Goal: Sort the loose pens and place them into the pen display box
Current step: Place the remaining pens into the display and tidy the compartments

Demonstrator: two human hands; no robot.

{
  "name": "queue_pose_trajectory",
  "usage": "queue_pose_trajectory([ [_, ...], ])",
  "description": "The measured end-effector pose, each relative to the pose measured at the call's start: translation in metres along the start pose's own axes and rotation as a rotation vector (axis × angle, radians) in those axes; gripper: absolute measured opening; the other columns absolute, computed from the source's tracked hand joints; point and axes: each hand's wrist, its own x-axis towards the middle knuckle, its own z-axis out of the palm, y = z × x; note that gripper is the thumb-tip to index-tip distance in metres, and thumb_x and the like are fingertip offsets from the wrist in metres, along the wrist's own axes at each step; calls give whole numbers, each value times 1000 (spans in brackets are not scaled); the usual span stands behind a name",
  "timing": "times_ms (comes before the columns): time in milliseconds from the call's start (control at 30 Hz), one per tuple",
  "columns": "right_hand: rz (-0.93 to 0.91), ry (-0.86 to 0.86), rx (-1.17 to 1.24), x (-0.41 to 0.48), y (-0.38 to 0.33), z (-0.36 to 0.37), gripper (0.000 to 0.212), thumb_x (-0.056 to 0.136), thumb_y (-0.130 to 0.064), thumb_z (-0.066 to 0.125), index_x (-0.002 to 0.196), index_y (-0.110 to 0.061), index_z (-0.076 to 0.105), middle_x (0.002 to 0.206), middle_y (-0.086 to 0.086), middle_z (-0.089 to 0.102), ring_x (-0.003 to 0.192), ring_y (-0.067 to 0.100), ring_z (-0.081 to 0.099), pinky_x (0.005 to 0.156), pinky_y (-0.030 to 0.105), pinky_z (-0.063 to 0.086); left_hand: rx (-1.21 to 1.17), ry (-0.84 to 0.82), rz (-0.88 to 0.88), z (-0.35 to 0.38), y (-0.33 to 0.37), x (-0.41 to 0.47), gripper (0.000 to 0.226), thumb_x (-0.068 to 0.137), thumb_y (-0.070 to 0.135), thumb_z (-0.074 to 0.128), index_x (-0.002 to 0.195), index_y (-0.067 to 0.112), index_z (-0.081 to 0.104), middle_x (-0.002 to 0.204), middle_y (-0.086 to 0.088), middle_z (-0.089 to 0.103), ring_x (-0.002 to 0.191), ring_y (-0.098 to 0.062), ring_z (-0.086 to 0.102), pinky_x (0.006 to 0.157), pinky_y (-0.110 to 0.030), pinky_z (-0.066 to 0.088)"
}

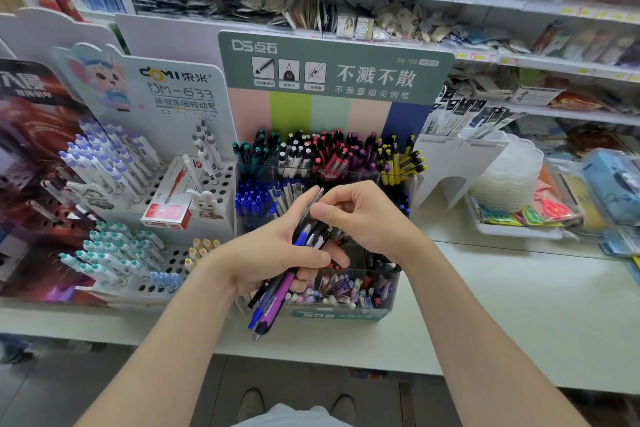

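Left hand (277, 255): palm turned up, fingers and thumb curled round a bundle of pens (273, 298), gripping it across the middle.
Right hand (362, 218): just beside the left hand and touching the bundle; thumb and forefinger pinch the top of one dark pen (317, 195), the other fingers curled in.
Bundle of pens: blue, black and purple barrels, slanted; the lower ends stick out below the left hand toward the person, the upper ends point at the right hand.
Dark pen: its top rises above the left fingertips, its lower part runs down into the bundle.
Pen display box (346, 52): straight behind and beneath both hands; its green header stands above them. Teal, white, pink, purple and yellow pens fill the far row, blue ones sit behind the left fingers, and mixed pastel ones lie below the right wrist.
White pen stand (180, 80): left of the left hand, its holes partly filled with white pens.
Red and white box (169, 210): lying on that stand.
Counter (519, 305): under both forearms.
Stack of clear trays (509, 177): well to the right of the right hand.
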Motion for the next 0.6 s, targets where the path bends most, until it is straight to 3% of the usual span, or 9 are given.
queue_pose_trajectory([
  [67, 12, 57, -24, 3, 2, -4, 25, 101, -40, 71, 84, -23, 77, 79, -1, 76, 71, 12, 64, 72, 38, 55, -43, -66, 24, 2, -3, -3, 97, 102, -4, 63, 155, 65, 20, 110, -16, 75, 68, -20, 48, 59, -32, 50],
  [200, 51, 210, -24, 2, -1, -11, 35, 102, -46, 67, 81, -19, 76, 60, -17, 58, 54, 0, 49, 60, 15, 40, -121, -107, 52, 5, -8, -3, 95, 103, -5, 60, 152, 69, 26, 108, -18, 68, 67, -20, 43, 57, -31, 47],
  [367, 118, 128, 346, -13, 1, 15, 40, 100, -54, 62, 108, -21, 83, 72, -5, 68, 67, 17, 52, 71, 33, 48, -162, -112, 68, 9, -7, 1, 94, 103, -5, 60, 137, 77, 31, 105, -16, 67, 67, -19, 44, 56, -32, 47],
  [433, 132, 100, 393, -18, 2, 21, 40, 103, -53, 60, 110, -19, 81, 81, 6, 75, 64, 39, 55, 64, 44, 52, -160, -112, 63, 8, -8, 1, 93, 102, -5, 62, 134, 78, 35, 105, -17, 67, 67, -20, 44, 56, -32, 48],
  [500, 112, 119, 365, -20, -1, 24, 39, 107, -48, 58, 107, -15, 80, 90, 14, 79, 73, 58, 61, 69, 57, 57, -155, -88, 60, 7, -12, 2, 91, 100, -6, 64, 134, 75, 37, 105, -17, 68, 65, -19, 45, 55, -31, 48],
  [533, 94, 182, 350, -19, -5, 27, 40, 108, -44, 56, 105, -11, 79, 91, 14, 80, 81, 57, 67, 75, 59, 59, -156, -73, 57, 7, -14, 3, 89, 99, -6, 66, 138, 70, 40, 104, -16, 68, 64, -19, 46, 53, -30, 48],
  [600, 61, 413, 409, -14, -14, 31, 40, 112, -36, 52, 102, -4, 74, 92, 13, 81, 86, 41, 76, 76, 47, 62, -161, -51, 43, 5, -16, 3, 77, 99, -6, 66, 147, 51, 48, 103, -14, 69, 61, -18, 45, 51, -28, 45],
])
